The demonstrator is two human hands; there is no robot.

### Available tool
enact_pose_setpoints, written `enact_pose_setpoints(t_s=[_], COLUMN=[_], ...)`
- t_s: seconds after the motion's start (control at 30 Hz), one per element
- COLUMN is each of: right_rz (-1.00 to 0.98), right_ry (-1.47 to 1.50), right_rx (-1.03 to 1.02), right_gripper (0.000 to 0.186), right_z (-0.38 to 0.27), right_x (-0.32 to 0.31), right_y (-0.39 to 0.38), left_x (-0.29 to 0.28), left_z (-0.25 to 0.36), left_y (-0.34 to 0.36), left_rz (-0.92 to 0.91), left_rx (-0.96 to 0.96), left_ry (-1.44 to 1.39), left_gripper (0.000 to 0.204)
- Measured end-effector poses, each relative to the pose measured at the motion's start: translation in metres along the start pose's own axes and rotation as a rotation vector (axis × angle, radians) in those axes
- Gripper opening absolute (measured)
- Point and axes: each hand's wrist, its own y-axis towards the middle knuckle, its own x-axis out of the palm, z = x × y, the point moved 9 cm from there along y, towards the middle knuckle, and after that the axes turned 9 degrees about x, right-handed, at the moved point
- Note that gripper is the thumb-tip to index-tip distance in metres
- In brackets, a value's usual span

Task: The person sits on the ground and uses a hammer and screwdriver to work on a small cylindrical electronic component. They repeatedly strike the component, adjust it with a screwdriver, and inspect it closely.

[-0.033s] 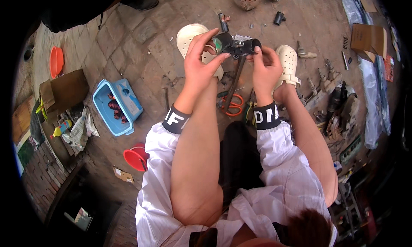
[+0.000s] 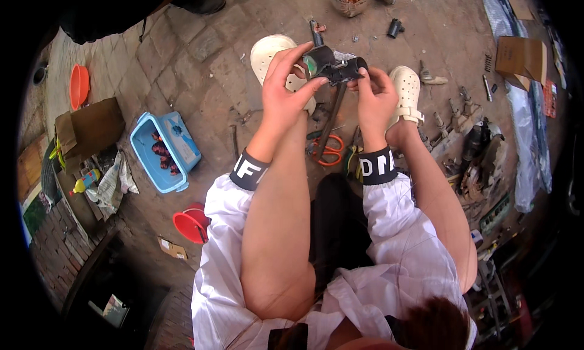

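Observation:
My left hand (image 2: 283, 85) grips the left end of a black cylindrical part (image 2: 319, 63) with a green patch on it. My right hand (image 2: 374, 91) pinches the right end, fingers curled around it. The part is held raised between my cream clogs, over a long dark bar (image 2: 331, 116) lying on the paving. Orange-handled scissors (image 2: 333, 150) and a short metal tool (image 2: 316, 34) lie nearby on the ground.
A blue bin (image 2: 191, 152) with dark reddish pieces, a red bucket (image 2: 188, 225) and an orange basin (image 2: 79, 85) are at left. Assorted metal parts (image 2: 471, 146) and a cardboard box (image 2: 517, 61) lie at right. Another person's black shoe (image 2: 201, 0) is at top left.
The right end of the black part has shifted slightly left, along with my right hand. Both hands still hold it.

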Motion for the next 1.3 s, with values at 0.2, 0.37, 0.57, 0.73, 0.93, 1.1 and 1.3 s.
enact_pose_setpoints(t_s=[0.2,0.37,0.57,0.73,0.93,1.1,1.3], right_rz=[-0.239,-0.270,0.078,0.339,0.192,-0.086,0.016], right_ry=[0.017,0.106,0.119,0.113,-0.102,-0.976,-1.414], right_rx=[0.436,0.589,0.483,0.227,0.045,-0.119,-0.245], right_gripper=[0.016,0.015,0.013,0.012,0.024,0.037,0.045], right_z=[0.044,0.074,0.078,0.030,0.017,0.078,0.093], right_x=[0.006,-0.004,-0.057,-0.105,-0.059,0.056,0.099], right_y=[0.003,-0.002,0.023,0.091,0.160,0.138,0.146], left_x=[0.005,0.018,0.027,0.024,0.022,0.019,0.016], left_z=[0.002,-0.026,-0.066,-0.073,-0.071,-0.071,-0.065], left_y=[0.004,-0.001,-0.020,-0.026,-0.026,-0.028,-0.031], left_rz=[-0.018,-0.071,-0.068,-0.077,-0.081,-0.117,-0.100], left_rx=[-0.030,-0.123,-0.212,-0.187,-0.172,-0.166,-0.120], left_ry=[0.098,0.014,-0.026,-0.019,-0.003,0.043,0.085], left_gripper=[0.055,0.059,0.054,0.042,0.032,0.030,0.028])
